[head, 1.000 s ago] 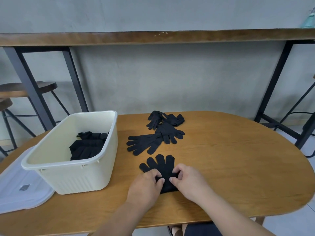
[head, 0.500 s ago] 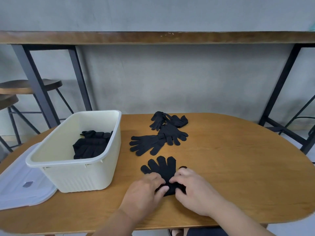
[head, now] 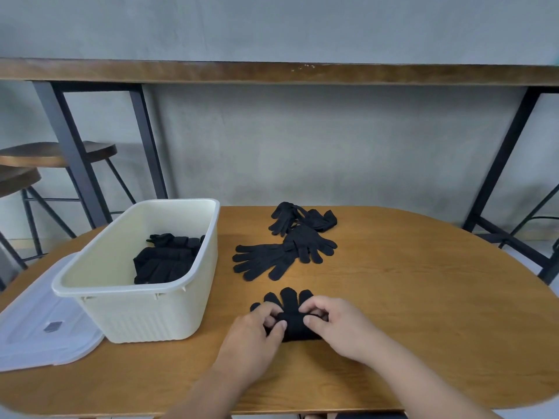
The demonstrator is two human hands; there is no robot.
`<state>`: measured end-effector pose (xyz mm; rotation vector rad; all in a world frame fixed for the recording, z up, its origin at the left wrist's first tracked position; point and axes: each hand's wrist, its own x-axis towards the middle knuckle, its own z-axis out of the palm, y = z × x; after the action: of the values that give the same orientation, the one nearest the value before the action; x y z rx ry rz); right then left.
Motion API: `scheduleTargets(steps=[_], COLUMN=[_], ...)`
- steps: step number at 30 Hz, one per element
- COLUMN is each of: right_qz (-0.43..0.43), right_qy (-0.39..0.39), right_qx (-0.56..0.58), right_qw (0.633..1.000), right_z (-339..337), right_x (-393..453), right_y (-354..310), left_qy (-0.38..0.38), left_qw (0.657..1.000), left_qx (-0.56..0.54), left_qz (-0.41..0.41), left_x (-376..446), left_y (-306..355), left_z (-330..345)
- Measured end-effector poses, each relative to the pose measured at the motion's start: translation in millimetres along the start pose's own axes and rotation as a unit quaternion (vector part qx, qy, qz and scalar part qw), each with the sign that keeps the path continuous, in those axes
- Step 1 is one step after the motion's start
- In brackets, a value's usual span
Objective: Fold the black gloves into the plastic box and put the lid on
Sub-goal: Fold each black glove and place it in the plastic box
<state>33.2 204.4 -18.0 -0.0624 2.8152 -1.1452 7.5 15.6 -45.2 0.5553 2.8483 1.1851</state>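
Two hands met on our worktop (head: 423, 297): plastic box (head: 145, 309) and lid (head: 39, 334) lay beyond our left hand (head: 257, 331), loose gloves (head: 284, 246) past both. Left and right hand (head: 335, 325) pinched the glove (head: 292, 316), its cuff now rolled further up than half a second earlier, so boxing looked near.

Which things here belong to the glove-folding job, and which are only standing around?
Job:
- black knit glove being folded, held by left hand and right hand
- loose black gloves on the table
- cream plastic box with folded gloves inside
- translucent plastic lid

Not part of it:
- round wooden stools
- long wooden counter
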Motion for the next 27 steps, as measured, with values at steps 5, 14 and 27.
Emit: scheduleTargets(steps=[5, 14, 27], right_qz=[0.031, -0.058, -0.13], right_qy=[0.034, 0.074, 0.015], right_qx=[0.006, -0.136, -0.208], right_qw=[0.999, 0.986, 0.969], right_z=[4, 9, 0], right_x=[20, 29, 12], right_y=[1, 0, 1], left_qy=[0.024, 0.04, 0.01], left_qw=[0.998, 0.99, 0.986], left_qx=[0.032, 0.125, 0.118], left_qz=[-0.044, 0.041, 0.118], left_x=[11, 13, 5], left_y=[3, -1, -12], left_z=[4, 8, 2])
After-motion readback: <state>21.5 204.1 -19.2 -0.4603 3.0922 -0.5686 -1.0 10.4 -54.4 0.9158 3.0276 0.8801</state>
